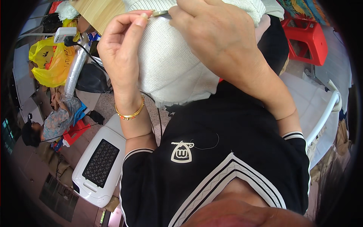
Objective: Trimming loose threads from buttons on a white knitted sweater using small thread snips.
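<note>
A cream knitted garment (166, 64) lies in a heap over my lap, at the top middle. Over its left side is my left hand (123, 49), thumb and forefinger pinched together at the garment's upper part; what is between their tips is too small to make out. My right hand (219, 32) is closed, knuckles up, above the garment's right part. From its fingers a small greyish metal tool (162, 14) points left toward the left fingertips. Its kind cannot be told, since the right hand covers most of it.
A light wooden board (94, 13) is at the upper left. Left of me are a yellow plastic bag (56, 60), a black cable with a white adapter (65, 34), a white case with a black grille (100, 162) and a seated person (60, 117). A red stool (306, 41) stands right.
</note>
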`<action>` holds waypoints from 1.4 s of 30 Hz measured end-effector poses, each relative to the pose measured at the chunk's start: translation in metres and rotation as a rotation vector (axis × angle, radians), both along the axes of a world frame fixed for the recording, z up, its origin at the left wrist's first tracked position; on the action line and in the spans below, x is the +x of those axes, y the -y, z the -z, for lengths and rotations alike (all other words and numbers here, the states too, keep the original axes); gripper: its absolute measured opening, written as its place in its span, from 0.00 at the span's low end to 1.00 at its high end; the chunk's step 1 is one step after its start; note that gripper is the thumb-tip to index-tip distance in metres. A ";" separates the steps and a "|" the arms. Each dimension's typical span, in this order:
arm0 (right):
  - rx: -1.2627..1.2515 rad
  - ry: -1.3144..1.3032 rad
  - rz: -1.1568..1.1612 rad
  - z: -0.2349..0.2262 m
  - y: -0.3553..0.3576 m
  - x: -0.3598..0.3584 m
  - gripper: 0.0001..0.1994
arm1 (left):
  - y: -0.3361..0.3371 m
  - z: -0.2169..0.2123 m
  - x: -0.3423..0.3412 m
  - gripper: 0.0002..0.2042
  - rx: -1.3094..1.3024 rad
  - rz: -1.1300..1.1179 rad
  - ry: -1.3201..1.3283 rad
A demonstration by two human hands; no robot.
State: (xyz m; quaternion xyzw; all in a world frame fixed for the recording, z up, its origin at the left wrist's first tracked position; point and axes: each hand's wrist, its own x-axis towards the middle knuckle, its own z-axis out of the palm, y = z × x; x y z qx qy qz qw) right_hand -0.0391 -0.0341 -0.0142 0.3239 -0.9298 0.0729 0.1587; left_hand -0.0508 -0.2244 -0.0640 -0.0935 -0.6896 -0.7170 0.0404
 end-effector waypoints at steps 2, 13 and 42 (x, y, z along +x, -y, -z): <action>-0.174 0.036 -0.009 0.002 -0.005 0.000 0.07 | 0.001 0.000 0.003 0.06 0.160 -0.049 0.034; -0.816 0.434 0.063 0.017 -0.029 0.000 0.20 | 0.058 0.011 0.055 0.16 -0.158 -0.160 0.429; -1.175 -0.205 -0.438 0.072 -0.067 0.005 0.18 | -0.046 -0.042 0.046 0.10 -0.513 -0.054 0.166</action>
